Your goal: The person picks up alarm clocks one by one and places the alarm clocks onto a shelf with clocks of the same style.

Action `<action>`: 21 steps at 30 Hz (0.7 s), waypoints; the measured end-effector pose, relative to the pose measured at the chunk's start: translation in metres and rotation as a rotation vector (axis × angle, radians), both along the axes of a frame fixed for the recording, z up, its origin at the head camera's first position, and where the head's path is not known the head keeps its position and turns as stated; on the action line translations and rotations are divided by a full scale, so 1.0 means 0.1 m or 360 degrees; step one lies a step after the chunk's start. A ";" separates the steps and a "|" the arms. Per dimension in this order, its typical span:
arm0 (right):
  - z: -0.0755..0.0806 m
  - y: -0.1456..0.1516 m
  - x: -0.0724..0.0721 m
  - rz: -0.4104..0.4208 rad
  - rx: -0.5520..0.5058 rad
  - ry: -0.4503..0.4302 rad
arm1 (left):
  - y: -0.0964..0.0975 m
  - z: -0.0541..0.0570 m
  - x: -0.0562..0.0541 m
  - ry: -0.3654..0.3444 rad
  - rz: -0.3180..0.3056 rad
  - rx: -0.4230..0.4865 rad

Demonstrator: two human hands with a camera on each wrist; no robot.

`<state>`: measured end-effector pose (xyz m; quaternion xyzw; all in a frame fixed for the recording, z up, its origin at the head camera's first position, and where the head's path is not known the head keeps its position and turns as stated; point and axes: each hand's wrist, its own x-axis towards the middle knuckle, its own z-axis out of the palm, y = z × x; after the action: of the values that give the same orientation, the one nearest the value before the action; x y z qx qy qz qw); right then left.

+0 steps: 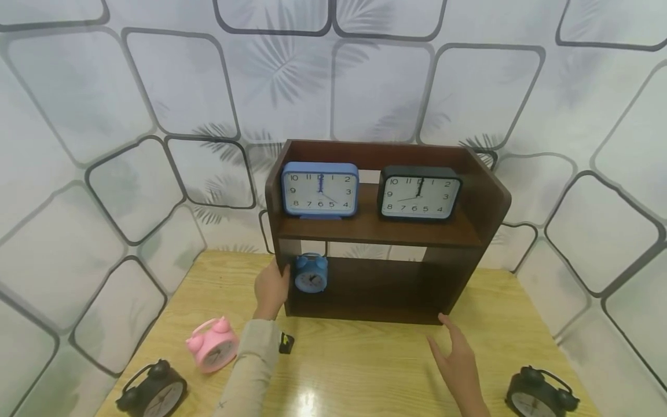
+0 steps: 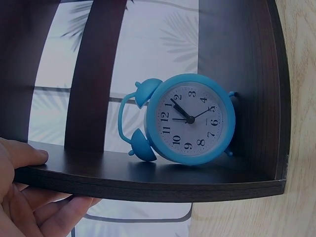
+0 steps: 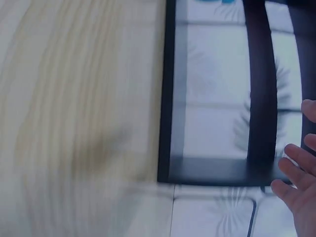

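Observation:
A dark brown two-tier wooden shelf [image 1: 375, 231] stands on the table. My left hand [image 1: 272, 286] grips the front edge of its left side panel, thumb inside and fingers outside, as the left wrist view shows. Just inside that panel, on the lower tier, sits a blue twin-bell alarm clock [image 2: 190, 118]. On the upper tier stand a blue rectangular clock [image 1: 320, 191] and a black rectangular clock [image 1: 419, 194]. My right hand [image 1: 458, 368] is near the shelf's lower right front corner, fingers spread and holding nothing; whether a fingertip touches the shelf I cannot tell.
A pink twin-bell clock [image 1: 216, 344] and a black twin-bell clock [image 1: 156, 391] are on the table at the left. Another black twin-bell clock [image 1: 539, 394] lies front right. Beside my left forearm is a small black-and-yellow item [image 1: 286, 343]. Patterned wall covering rises behind the table [image 1: 359, 370].

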<state>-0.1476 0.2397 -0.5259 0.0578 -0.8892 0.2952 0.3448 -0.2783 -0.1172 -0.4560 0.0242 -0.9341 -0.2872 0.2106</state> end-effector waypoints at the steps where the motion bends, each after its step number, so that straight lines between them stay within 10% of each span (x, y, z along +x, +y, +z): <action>1: -0.01 0.05 0.02 -0.0029 0.0029 0.0008 | 0.00 0.00 0.00 -0.0001 0.0000 0.0001; 21: -0.05 1.07 0.40 -0.0360 0.0225 0.0182 | -0.01 -0.02 -0.01 -0.0015 -0.0007 0.0002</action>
<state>-0.1072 0.3468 -0.5305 -0.0017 -0.8876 0.1873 0.4209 -0.2798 -0.1184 -0.4582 0.0235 -0.9350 -0.2881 0.2056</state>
